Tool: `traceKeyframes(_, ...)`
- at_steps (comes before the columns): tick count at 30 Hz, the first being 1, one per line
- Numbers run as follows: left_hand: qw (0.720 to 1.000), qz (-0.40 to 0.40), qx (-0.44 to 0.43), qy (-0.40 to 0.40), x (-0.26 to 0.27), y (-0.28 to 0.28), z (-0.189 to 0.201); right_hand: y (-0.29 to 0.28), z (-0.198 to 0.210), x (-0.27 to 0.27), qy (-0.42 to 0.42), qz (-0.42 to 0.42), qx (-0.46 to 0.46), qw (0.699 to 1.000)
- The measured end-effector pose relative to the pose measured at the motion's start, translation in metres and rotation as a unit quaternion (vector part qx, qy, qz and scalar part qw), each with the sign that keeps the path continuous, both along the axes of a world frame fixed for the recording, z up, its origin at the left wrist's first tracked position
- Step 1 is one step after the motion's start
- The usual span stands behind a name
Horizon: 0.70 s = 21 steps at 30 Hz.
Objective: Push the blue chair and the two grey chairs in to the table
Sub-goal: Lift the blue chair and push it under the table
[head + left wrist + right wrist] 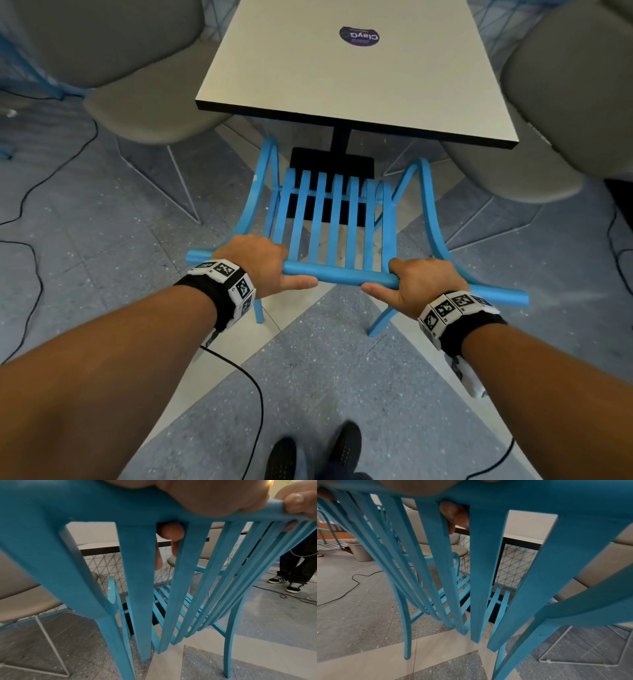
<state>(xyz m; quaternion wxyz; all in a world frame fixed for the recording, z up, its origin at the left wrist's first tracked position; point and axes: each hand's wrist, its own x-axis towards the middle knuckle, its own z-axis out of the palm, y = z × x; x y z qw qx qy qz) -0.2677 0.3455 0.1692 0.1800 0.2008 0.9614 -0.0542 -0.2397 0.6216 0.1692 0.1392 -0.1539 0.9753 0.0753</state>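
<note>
1. Both hands clamped on the top rail of the blue chair (334, 219): left hand (260, 263) near the rail's left end, right hand (423, 282) toward its right end, thumbs on the near side. In the wrist views, fingers (171, 532) seen curled over the far side of the rail, between the back slats.
2. Two-handed, evenly spread grip judged to keep the chair square to the tabletop (359, 68) during the push.
3. Blue chair directly ahead of the grip, front of the seat slats close to the black table base, seat not yet under the tabletop edge. Push judged to be underway or about to start.
4. Left grey chair (137, 102) ahead and left of the grip; right grey chair (548, 113) ahead and right. Each beside a long edge of the tabletop, turned partly away; neither handled.
5. Round dark sticker (359, 36) on the tabletop beyond the grip, seen upside down; large word reads "ClayG", smaller print too small to tell.
6. Black cables (253, 387) on the floor near the feet; possible snag for the chair legs.
</note>
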Motion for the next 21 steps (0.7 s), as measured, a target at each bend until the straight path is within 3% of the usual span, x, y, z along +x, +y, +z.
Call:
traceKeyframes(5,1.000,0.004,-0.005,-0.023,0.000,0.005,0.002,0.003,-0.001,0.001,0.009,0.014,-0.001,1.000)
traceKeyframes(12,0.994,0.101,-0.017,-0.042,0.024,0.020,0.016,0.005,0.000,0.000,-0.024,0.003,-0.026,0.999)
traceKeyframes(16,0.991,0.077,-0.015,-0.105,0.038,0.046,0.051,-0.010,0.013,-0.005,-0.088,-0.010,-0.038,0.995)
traceKeyframes(21,0.991,0.077,0.040,-0.103,0.061,0.073,0.090,-0.022,0.044,0.011,-0.118,-0.049,-0.102,0.987)
